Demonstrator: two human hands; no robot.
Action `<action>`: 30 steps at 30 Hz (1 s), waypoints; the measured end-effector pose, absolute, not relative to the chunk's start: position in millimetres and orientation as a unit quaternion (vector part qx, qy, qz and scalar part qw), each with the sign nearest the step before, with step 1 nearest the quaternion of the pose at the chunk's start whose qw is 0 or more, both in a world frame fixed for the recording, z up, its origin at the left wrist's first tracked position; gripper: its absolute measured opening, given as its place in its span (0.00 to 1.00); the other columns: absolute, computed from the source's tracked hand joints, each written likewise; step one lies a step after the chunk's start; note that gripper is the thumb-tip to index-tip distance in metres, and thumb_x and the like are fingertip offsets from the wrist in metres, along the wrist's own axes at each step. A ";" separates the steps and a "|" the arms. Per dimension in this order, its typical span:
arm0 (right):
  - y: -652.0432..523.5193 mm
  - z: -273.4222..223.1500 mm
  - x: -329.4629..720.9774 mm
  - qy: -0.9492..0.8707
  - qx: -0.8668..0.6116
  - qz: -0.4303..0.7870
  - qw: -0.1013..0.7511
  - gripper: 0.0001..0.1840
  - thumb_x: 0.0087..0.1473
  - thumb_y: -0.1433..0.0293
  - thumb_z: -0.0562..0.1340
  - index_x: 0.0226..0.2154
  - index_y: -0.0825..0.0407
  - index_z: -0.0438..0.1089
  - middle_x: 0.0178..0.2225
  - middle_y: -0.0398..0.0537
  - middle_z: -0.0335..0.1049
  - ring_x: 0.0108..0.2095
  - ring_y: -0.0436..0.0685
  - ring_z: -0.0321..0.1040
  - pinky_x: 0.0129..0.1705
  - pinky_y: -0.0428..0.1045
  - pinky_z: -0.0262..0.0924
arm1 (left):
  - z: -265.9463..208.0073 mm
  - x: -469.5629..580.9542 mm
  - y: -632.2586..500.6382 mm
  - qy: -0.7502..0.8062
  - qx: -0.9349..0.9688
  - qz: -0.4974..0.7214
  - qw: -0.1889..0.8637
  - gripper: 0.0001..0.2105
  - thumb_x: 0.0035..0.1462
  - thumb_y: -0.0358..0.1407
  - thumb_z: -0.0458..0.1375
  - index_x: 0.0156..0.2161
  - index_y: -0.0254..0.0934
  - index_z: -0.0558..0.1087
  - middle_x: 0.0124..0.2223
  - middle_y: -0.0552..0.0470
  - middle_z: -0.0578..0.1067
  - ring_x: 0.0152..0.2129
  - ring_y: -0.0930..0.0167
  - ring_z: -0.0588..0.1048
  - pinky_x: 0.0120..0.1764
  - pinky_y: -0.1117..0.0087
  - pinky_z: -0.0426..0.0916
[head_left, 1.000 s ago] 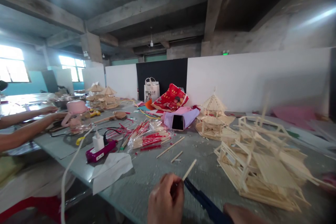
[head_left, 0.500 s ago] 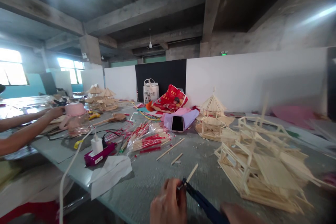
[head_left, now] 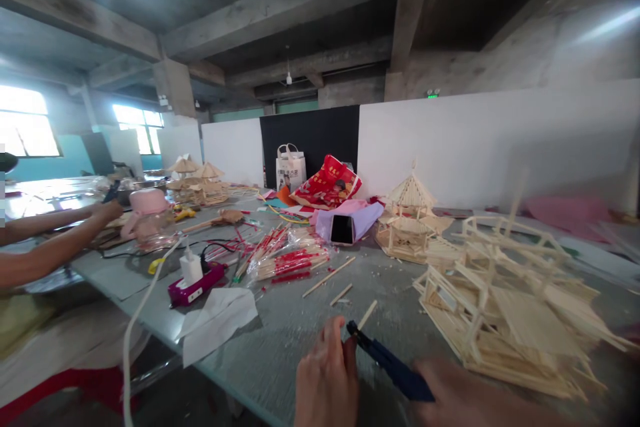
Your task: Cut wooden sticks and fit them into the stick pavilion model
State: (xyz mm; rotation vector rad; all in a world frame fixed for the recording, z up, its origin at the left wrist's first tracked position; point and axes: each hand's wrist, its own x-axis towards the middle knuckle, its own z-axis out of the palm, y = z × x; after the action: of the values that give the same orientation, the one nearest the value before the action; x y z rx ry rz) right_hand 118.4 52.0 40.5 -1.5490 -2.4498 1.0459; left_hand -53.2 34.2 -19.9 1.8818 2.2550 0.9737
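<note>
My left hand (head_left: pixel 327 373) is closed near the table's front edge, fingers pinched at the near end of a short pale wooden stick (head_left: pixel 369 313). That end is hidden by the fingers and the tool. My right hand (head_left: pixel 450 387), blurred, grips the dark blue handles of a pair of pliers (head_left: pixel 395 363). Their dark jaws lie over the stick, right beside my left fingertips; whether they touch it I cannot tell. Farther off on the tabletop lie a longer wooden stick (head_left: pixel 329 277) and a short piece (head_left: pixel 341 294).
A wooden-stick building model (head_left: pixel 495 320) stands close on the right, a pavilion model (head_left: pixel 407 220) behind it. Red-and-pale sticks in plastic (head_left: pixel 290 257), a phone (head_left: pixel 342 229), a purple power strip (head_left: pixel 197 285) and white paper (head_left: pixel 220 320) lie around. Another person's arms (head_left: pixel 60 233) reach in at left.
The view has shifted slightly. My left fingers look straighter and more upright, and more of the pliers' handles shows as they lie beside my left hand.
</note>
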 end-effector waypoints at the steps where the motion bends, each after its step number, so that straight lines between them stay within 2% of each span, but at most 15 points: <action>1: 51.3 44.6 115.8 -0.776 -0.526 0.348 0.015 0.06 0.44 0.68 0.54 0.27 0.52 0.64 0.24 0.45 0.66 0.26 0.52 0.65 0.23 0.44 0.52 | -19.7 -54.2 34.9 0.729 0.611 0.307 0.029 0.12 0.57 0.29 0.46 0.45 0.37 0.65 0.35 0.48 0.76 0.31 0.68 0.75 0.31 0.71 0.63; 6: 51.9 52.0 109.4 -0.751 -0.542 0.376 -0.028 0.10 0.45 0.71 0.51 0.33 0.53 0.63 0.24 0.46 0.66 0.24 0.52 0.65 0.20 0.43 0.51 | -18.9 -58.4 37.5 0.716 0.623 0.313 0.048 0.12 0.57 0.29 0.44 0.45 0.37 0.66 0.39 0.48 0.75 0.34 0.68 0.75 0.34 0.71 0.64; 9: 54.0 48.8 107.6 -0.747 -0.541 0.385 -0.029 0.10 0.44 0.71 0.51 0.31 0.53 0.63 0.22 0.46 0.65 0.22 0.52 0.64 0.17 0.43 0.50 | -17.5 -59.2 39.0 0.710 0.621 0.326 0.064 0.12 0.57 0.29 0.44 0.42 0.39 0.68 0.40 0.49 0.75 0.35 0.67 0.75 0.34 0.71 0.63; 14: 55.8 43.6 106.0 -0.732 -0.542 0.412 -0.013 0.06 0.43 0.70 0.51 0.26 0.51 0.61 0.15 0.39 0.59 0.16 0.49 0.60 0.16 0.42 0.49 | -18.9 -62.0 41.5 0.700 0.623 0.343 0.066 0.12 0.56 0.28 0.45 0.38 0.41 0.70 0.37 0.52 0.76 0.34 0.68 0.74 0.34 0.71 0.62; 17: 60.2 38.1 108.9 -0.729 -0.526 0.438 -0.016 0.05 0.42 0.70 0.51 0.27 0.51 0.60 0.16 0.39 0.59 0.15 0.49 0.60 0.15 0.42 0.49 | -22.5 -64.1 42.3 0.692 0.628 0.350 0.064 0.12 0.56 0.28 0.45 0.38 0.41 0.70 0.36 0.52 0.76 0.33 0.68 0.74 0.34 0.71 0.62; 23: 67.7 24.7 114.3 -0.741 -0.531 0.409 0.027 0.06 0.40 0.69 0.52 0.25 0.51 0.63 0.18 0.41 0.63 0.16 0.48 0.61 0.12 0.40 0.39 | -22.6 -64.9 44.3 0.694 0.629 0.343 0.070 0.12 0.56 0.30 0.46 0.37 0.39 0.71 0.35 0.50 0.76 0.33 0.68 0.74 0.34 0.72 0.62; 30: 64.1 29.8 102.4 -0.769 -0.518 0.374 0.032 0.06 0.42 0.67 0.53 0.21 0.52 0.61 0.16 0.40 0.60 0.16 0.47 0.58 0.14 0.41 0.45 | -20.8 -64.8 40.2 0.712 0.638 0.285 0.069 0.12 0.57 0.30 0.43 0.41 0.39 0.68 0.36 0.49 0.76 0.33 0.67 0.75 0.33 0.70 0.62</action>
State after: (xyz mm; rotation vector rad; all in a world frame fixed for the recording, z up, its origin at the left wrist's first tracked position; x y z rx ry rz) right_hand 102.4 64.1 29.8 -1.5938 -2.3664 1.1528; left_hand -64.8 40.2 -20.8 1.9221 2.1423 0.8584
